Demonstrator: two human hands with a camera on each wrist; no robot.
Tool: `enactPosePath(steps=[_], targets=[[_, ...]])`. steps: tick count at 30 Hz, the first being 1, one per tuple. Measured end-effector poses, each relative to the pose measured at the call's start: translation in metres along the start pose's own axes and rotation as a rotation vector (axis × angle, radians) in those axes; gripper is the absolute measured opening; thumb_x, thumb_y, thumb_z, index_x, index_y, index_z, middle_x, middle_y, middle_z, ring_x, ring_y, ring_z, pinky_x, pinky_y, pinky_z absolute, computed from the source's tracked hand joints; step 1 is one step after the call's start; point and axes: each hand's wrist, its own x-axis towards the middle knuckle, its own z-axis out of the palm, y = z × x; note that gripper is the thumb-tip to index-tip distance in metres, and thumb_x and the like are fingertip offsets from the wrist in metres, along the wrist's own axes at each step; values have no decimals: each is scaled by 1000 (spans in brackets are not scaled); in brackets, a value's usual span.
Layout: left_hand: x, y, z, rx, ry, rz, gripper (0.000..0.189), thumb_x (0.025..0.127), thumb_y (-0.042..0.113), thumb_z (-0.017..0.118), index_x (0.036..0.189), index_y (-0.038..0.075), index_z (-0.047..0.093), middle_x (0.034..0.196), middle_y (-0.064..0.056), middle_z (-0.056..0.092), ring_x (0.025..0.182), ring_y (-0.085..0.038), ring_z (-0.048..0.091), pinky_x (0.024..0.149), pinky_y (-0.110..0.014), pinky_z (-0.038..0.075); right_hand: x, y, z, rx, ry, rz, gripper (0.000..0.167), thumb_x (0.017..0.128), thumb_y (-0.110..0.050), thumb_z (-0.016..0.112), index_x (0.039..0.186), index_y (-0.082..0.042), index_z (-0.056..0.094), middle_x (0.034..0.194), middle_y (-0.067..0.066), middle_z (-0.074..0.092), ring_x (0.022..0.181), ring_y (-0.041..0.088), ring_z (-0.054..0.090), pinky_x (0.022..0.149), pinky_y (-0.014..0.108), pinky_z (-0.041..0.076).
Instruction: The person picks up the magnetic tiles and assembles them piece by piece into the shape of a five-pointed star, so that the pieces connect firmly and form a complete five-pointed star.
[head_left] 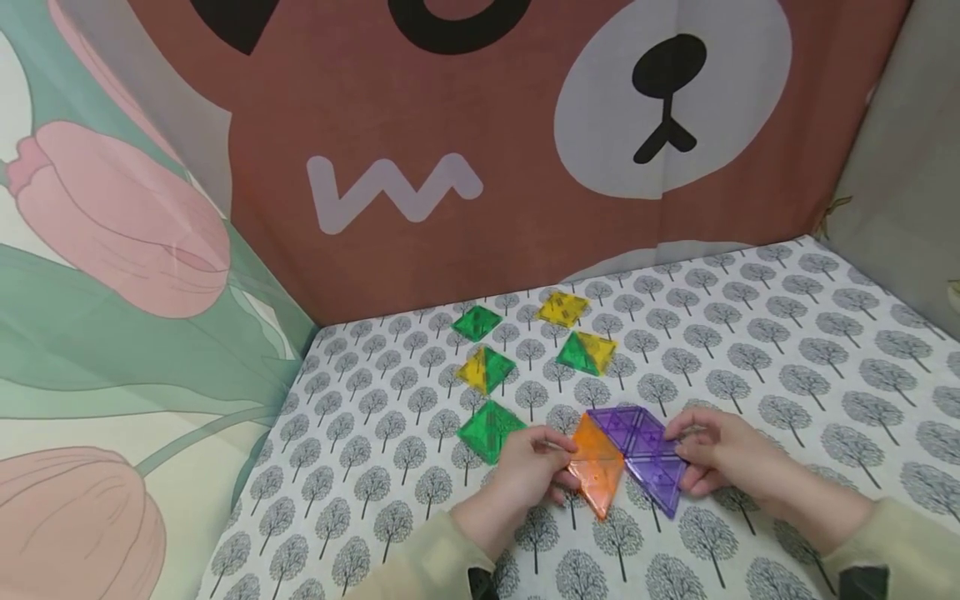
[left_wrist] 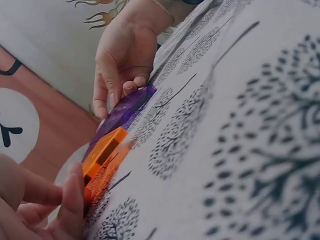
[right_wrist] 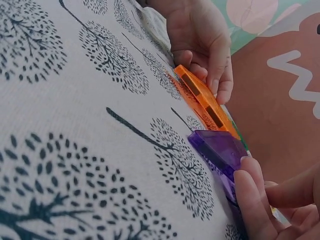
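My left hand (head_left: 527, 468) pinches the left corner of an orange translucent magnetic tile piece (head_left: 598, 471), diamond-shaped in outline. On its right, purple translucent magnetic tiles (head_left: 651, 457) form an angled group that touches the orange piece at its upper right edge. My right hand (head_left: 723, 450) holds the purple group by its right edge, between thumb and fingers. Both wrist views show the orange piece (right_wrist: 202, 102) and the purple tiles (left_wrist: 120, 112) low over the cloth, with the fingertips at their outer edges. Some fingers are hidden behind the tiles.
Beyond the hands lie a green diamond (head_left: 491, 431), two green-and-yellow diamonds (head_left: 486, 369) (head_left: 587, 353), another green one (head_left: 476, 323) and a yellow one (head_left: 562, 308). A tree-print cloth (head_left: 345, 492) covers the surface. A brown bear-print sheet (head_left: 420, 267) hangs behind.
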Motion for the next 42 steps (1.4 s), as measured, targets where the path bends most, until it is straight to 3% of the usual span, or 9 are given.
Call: enactPosePath(steps=[6, 20, 31, 42], targets=[[0, -1, 2, 6, -51, 1, 9, 92, -1, 64, 96, 3, 70, 83, -8, 68, 56, -14, 65, 43, -22, 49, 0, 2, -1, 4, -13, 0, 33, 94, 1, 55, 125, 12, 49, 82, 19, 61, 70, 31, 67, 64, 44, 59], [-3, -1, 0, -53, -24, -18, 14, 93, -1, 60, 101, 5, 70, 78, -9, 71, 56, -14, 65, 49, -24, 54, 0, 7, -7, 134, -51, 42, 29, 96, -4, 58, 122, 6, 52, 88, 18, 63, 71, 25, 66, 66, 40, 60], [-2, -2, -3, -177, -56, -62, 15, 94, 1, 60, 105, 3, 69, 90, -10, 66, 60, -14, 66, 53, -24, 56, -1, 9, -8, 230, -104, 32, 23, 97, -6, 56, 119, 0, 54, 100, 20, 62, 78, 27, 68, 74, 42, 59], [-2, -2, -3, -204, -74, -64, 15, 96, 1, 57, 108, 2, 65, 96, -13, 68, 62, -15, 68, 54, -26, 57, -3, 7, -5, 267, -110, 39, 25, 98, -5, 55, 121, 2, 50, 101, 23, 61, 80, 28, 68, 77, 43, 58]])
